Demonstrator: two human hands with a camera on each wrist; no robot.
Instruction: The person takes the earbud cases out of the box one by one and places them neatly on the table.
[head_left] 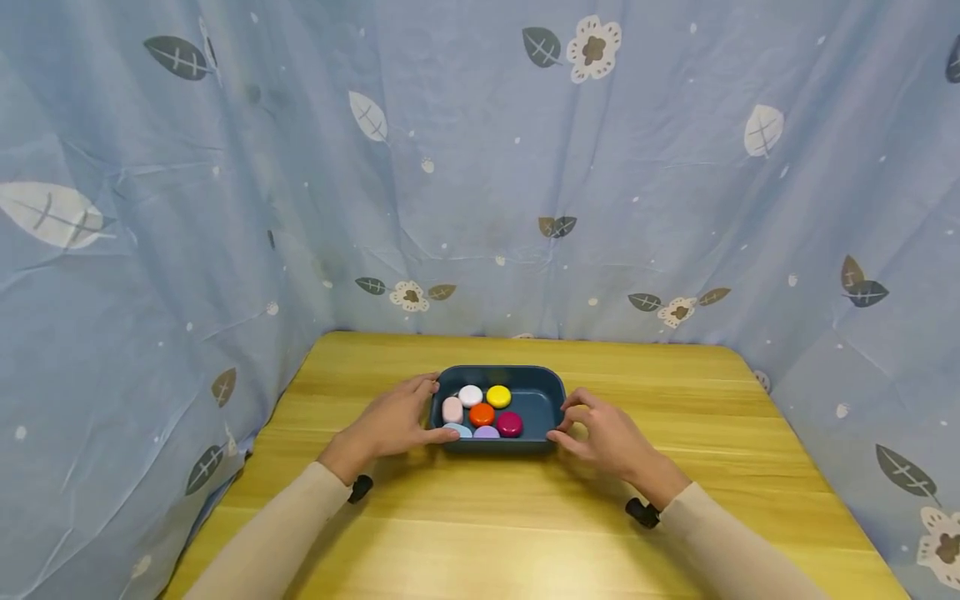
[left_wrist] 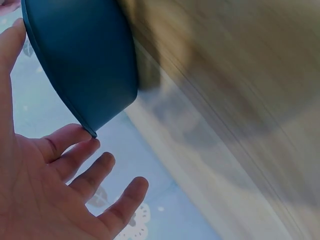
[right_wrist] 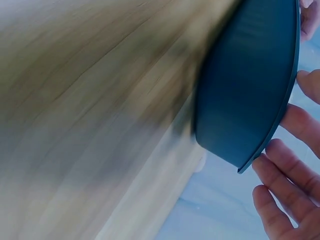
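Note:
A dark teal rectangular box (head_left: 536, 408) with rounded corners and an open top sits between my two hands over the wooden table. Inside are several small rounded pieces, among them a yellow one (head_left: 498, 396), an orange one (head_left: 482, 414) and a magenta one (head_left: 510, 424). My left hand (head_left: 397, 419) grips the box's left end, thumb at the near corner and fingertips along the far rim. At the other end, my right hand (head_left: 603, 433) holds the rim with thumb and bent fingers. Both wrist views show fingertips at the box's lip (left_wrist: 60, 95).
The wooden table (head_left: 480, 533) extends around the box on all sides. Behind and beside it hangs a blue curtain (head_left: 480, 167) with leaf and flower prints. A black wrist strap piece (head_left: 642, 512) shows under each wrist.

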